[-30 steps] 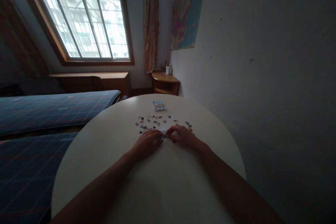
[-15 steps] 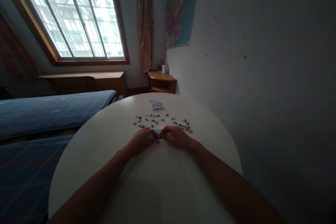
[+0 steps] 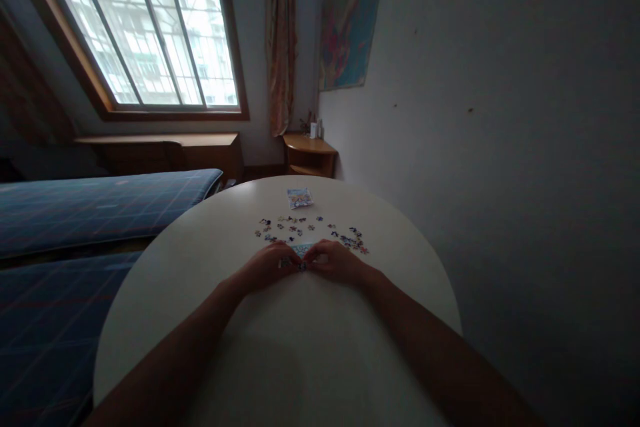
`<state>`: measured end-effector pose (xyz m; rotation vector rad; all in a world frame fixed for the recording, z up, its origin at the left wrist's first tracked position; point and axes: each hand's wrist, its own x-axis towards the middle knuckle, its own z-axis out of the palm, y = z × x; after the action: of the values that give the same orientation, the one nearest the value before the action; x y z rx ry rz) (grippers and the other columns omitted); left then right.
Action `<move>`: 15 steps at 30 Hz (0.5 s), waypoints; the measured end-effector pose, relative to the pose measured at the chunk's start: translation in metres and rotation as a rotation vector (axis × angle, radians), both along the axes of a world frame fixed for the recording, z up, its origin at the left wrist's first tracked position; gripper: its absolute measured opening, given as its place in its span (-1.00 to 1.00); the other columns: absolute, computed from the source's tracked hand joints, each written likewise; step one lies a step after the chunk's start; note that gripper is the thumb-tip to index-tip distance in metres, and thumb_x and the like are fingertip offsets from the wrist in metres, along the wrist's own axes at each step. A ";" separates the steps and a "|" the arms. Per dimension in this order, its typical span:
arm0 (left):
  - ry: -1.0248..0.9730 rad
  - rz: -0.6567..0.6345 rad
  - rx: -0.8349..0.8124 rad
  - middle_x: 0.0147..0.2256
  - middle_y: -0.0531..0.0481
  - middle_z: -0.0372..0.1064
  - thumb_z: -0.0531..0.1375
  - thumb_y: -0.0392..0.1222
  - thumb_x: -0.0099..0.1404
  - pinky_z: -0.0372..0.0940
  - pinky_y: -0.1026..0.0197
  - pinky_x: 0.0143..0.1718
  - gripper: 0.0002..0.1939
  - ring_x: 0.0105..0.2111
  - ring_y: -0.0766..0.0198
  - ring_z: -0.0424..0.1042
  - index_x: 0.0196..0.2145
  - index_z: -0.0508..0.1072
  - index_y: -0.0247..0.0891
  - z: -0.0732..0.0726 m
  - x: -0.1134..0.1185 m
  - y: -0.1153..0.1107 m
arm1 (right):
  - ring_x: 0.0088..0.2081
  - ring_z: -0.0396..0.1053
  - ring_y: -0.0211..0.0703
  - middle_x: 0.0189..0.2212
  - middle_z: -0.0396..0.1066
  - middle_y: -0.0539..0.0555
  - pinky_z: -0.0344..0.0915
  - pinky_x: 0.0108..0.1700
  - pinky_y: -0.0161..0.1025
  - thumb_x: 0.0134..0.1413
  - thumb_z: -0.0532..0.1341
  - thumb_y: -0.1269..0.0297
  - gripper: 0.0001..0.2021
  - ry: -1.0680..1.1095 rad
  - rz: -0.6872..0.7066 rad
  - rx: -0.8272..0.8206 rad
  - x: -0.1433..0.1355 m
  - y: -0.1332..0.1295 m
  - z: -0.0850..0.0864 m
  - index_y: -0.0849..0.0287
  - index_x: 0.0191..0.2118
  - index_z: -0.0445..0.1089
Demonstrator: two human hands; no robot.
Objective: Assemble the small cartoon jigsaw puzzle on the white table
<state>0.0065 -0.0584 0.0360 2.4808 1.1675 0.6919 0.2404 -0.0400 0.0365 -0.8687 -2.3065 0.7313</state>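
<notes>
Curling nearly closed, both hands' fingers [image 3: 291,253] [image 3: 315,247] touch puzzle pieces [image 3: 303,267], hold unclear; a window [image 3: 150,33] glows beyond the table [image 3: 310,360].

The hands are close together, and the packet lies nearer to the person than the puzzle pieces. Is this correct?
Not quite: in the head view, the packet lies farther away than the puzzle pieces. The left hand and right hand are close together.

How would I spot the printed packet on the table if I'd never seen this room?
Find the round white table. Past the scattered puzzle pieces, near the table's far edge, lies the packet. It's squarish, colourfully printed, and much larger than any single loose piece.
</notes>
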 end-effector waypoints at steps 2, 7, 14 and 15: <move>0.003 -0.022 -0.001 -0.30 0.01 0.51 0.24 -0.13 0.28 0.23 0.20 -0.11 -0.88 -0.20 0.21 0.40 -0.27 0.57 -0.13 0.001 0.000 -0.001 | -0.20 0.44 -0.19 -0.30 0.52 0.06 0.31 -0.10 -0.27 0.04 0.31 0.28 -0.84 -0.010 0.010 0.008 0.000 0.000 0.001 0.13 -0.22 0.54; 0.018 -0.089 0.012 -0.31 0.02 0.49 0.22 -0.09 0.31 0.19 0.18 -0.07 -0.86 -0.19 0.21 0.37 -0.26 0.56 -0.13 0.003 -0.002 -0.002 | -0.21 0.44 -0.20 -0.32 0.53 0.03 0.30 -0.08 -0.28 -0.01 0.32 0.38 -0.83 -0.026 0.030 0.019 0.000 -0.002 0.003 0.12 -0.23 0.54; 0.022 -0.105 0.022 -0.26 0.01 0.48 0.25 -0.05 0.29 0.22 0.18 -0.09 -0.84 -0.14 0.19 0.37 -0.23 0.58 -0.10 0.000 -0.003 -0.001 | -0.19 0.43 -0.19 -0.31 0.53 0.06 0.30 -0.08 -0.27 -0.02 0.32 0.39 -0.83 -0.058 0.040 0.055 0.000 -0.003 0.005 0.12 -0.24 0.55; 0.018 -0.106 0.028 -0.26 0.00 0.48 0.25 -0.05 0.29 0.23 0.18 -0.09 -0.84 -0.14 0.19 0.37 -0.24 0.58 -0.09 -0.001 -0.003 -0.001 | -0.19 0.43 -0.19 -0.31 0.53 0.06 0.30 -0.08 -0.27 -0.01 0.31 0.38 -0.83 -0.059 0.047 0.061 0.001 -0.003 0.005 0.13 -0.24 0.56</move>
<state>0.0035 -0.0590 0.0354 2.5556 1.0304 0.6625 0.2409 -0.0434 0.0417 -0.8210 -2.3955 0.6599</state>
